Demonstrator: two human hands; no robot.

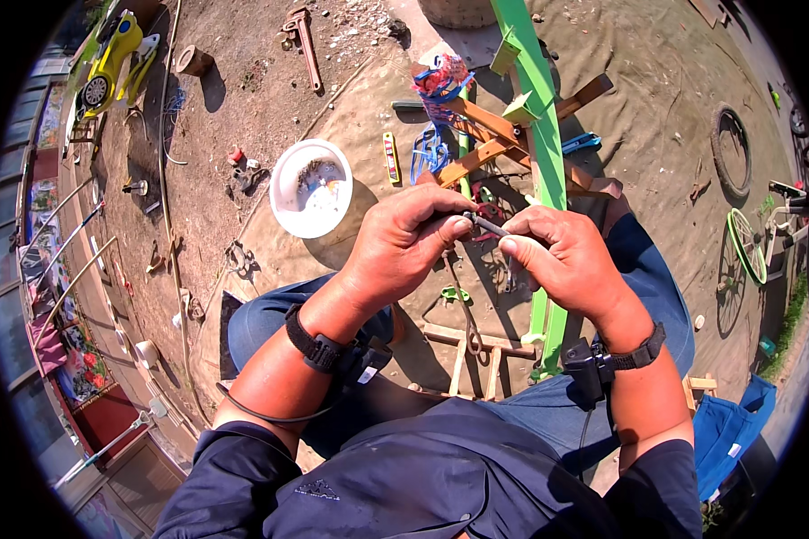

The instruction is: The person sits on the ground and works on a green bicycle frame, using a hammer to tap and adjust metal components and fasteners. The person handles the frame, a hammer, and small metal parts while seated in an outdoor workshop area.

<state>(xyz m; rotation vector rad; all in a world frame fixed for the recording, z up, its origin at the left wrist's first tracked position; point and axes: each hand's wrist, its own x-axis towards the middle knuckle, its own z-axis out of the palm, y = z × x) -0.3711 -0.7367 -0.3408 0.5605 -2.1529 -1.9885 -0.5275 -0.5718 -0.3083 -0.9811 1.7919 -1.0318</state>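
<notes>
Both hands meet over the knees: the left hand (403,244) pinches one end of a thin cable (487,224), the right hand (562,260) grips the other, keeping it taut above the ground (270,81).

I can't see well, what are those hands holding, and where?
Both hands pinch one thin grey rod: the left hand grips its left end, the right hand its right end, fingertips nearly meeting.

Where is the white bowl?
In the head view, the white bowl sits on the dirt ground to the left of the left hand, with a small yellow level lying just to its right.
</notes>
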